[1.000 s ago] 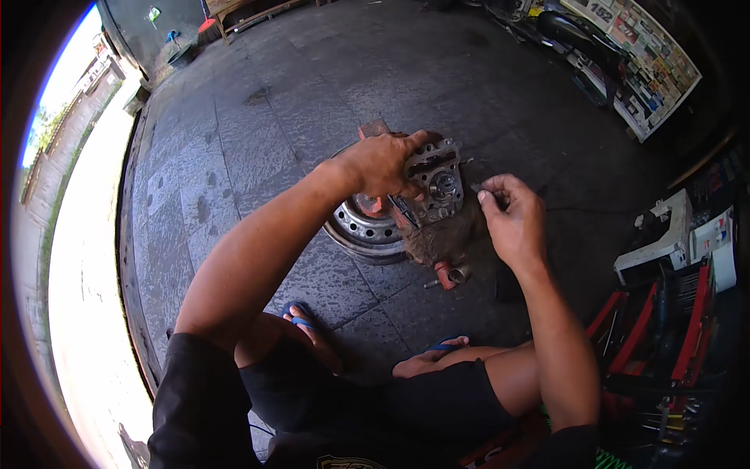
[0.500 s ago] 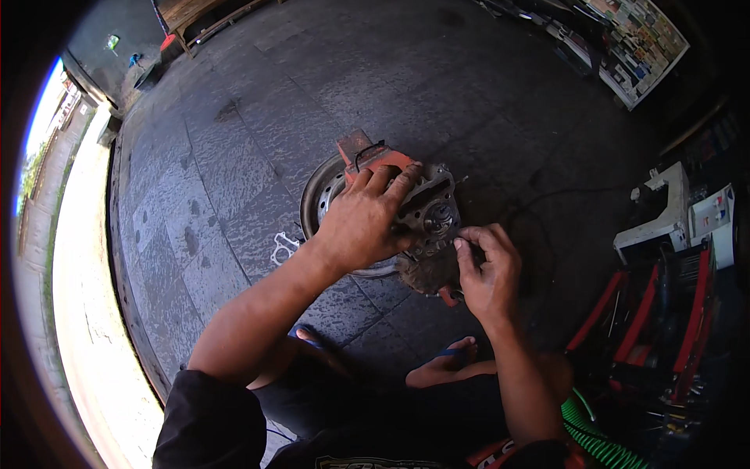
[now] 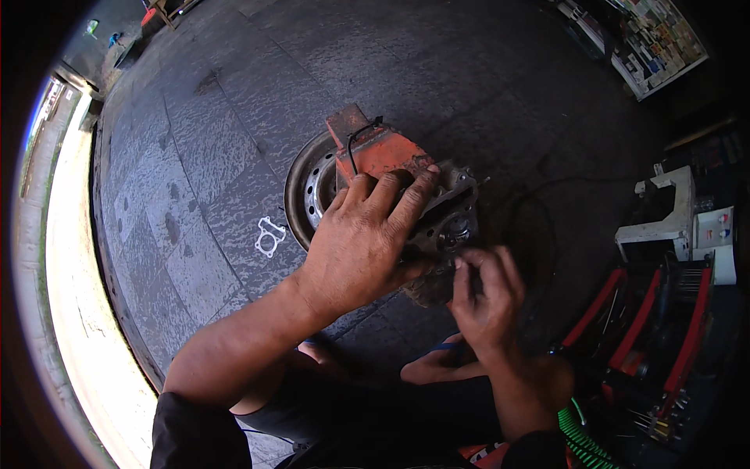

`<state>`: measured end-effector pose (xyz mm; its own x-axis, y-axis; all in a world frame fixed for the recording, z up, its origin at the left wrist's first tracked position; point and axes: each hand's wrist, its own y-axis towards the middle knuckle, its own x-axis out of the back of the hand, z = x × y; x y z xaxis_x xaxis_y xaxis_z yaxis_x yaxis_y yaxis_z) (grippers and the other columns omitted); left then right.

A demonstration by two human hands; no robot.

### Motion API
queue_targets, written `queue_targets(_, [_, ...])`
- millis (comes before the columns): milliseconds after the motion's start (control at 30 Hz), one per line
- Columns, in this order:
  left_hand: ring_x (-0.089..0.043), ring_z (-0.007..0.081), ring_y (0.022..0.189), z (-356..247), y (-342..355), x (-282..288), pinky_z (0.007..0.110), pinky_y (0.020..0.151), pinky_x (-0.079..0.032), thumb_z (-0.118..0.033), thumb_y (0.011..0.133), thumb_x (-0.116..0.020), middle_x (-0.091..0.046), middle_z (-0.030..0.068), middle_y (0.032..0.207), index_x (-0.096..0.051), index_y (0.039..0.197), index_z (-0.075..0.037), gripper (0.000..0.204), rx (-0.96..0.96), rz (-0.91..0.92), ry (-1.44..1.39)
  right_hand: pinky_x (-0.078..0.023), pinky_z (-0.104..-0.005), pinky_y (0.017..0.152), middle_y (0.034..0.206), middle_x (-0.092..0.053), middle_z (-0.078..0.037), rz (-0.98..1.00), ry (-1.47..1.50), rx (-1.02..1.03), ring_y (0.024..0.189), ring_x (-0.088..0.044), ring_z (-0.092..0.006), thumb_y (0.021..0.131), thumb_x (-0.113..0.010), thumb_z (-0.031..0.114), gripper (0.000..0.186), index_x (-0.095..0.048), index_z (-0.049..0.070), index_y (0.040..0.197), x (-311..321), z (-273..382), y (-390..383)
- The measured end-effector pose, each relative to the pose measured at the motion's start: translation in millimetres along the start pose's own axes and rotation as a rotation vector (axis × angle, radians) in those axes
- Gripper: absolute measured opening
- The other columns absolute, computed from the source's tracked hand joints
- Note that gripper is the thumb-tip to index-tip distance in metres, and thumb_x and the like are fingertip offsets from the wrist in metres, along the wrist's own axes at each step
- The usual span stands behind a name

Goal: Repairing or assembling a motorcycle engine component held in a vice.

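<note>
A metal engine part (image 3: 461, 195) with a round opening sits at a red-orange bracket (image 3: 387, 152) on a steel wheel rim (image 3: 305, 176); a black cable loops over the bracket. My left hand (image 3: 363, 238) grips the engine part from the left, fingers curled over it. Just below the round opening, my right hand (image 3: 484, 293) has thumb and forefinger pinched at the part’s lower edge; what they hold is too small and blurred to make out. A dark lump (image 3: 422, 293) under the part is partly hidden. A silver gasket (image 3: 268, 237) lies on the floor left of the rim.
Dark tiled floor (image 3: 187, 156) surrounds the rim. Red-edged tool trays (image 3: 687, 328), a white frame (image 3: 652, 238) and a green coiled hose (image 3: 586, 438) are at right. A sticker-covered panel (image 3: 656, 43) stands top right, a bright doorway runs along the left.
My right hand has moved from beside the engine part to its lower edge. My left arm has dropped lower, uncovering the gasket and more of the red bracket. The view has shifted.
</note>
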<state>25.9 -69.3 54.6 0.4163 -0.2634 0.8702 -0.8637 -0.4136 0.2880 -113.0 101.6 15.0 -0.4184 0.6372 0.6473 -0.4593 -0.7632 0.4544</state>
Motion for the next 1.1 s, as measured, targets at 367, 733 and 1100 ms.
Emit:
queue_targets(367, [-0.061,0.0379,0.12,-2,1,-1,0.049,0.101,-0.057,-0.031,0.068,-0.096,-0.06,0.0178,0.13,-0.045,0.161,-0.006,0.109,-0.002,0.029,0.027,-0.055,-0.0417,0.072,0.099,-0.066,-0.013,-0.012,0.084,-0.045,0.085,-0.071,-0.0319,0.093,-0.07,-0.005,0.016,-0.068,0.001,0.107,-6,-8,4])
queue_targets(733, [-0.061,0.0417,0.12,-4,0,-1,0.054,0.104,-0.052,-0.032,0.065,-0.098,-0.061,0.0207,0.131,-0.048,0.158,-0.005,0.11,-0.01,-0.025,0.05,-0.049,-0.0467,0.08,0.096,-0.064,-0.012,-0.038,0.021,0.025,0.09,-0.063,-0.0341,0.089,-0.071,-0.001,0.016,-0.067,0.004,0.104,-10,-9,2])
queue_targets(1100, [-0.059,0.0455,0.127,-7,4,-2,0.055,0.111,-0.047,-0.029,0.067,-0.097,-0.061,0.0218,0.139,-0.05,0.154,-0.003,0.102,0.047,0.045,0.058,-0.047,-0.0468,0.082,0.096,-0.064,-0.011,-0.125,0.054,0.013,0.091,-0.062,-0.0336,0.087,-0.072,-0.001,0.016,-0.066,0.006,0.101,-17,-18,5])
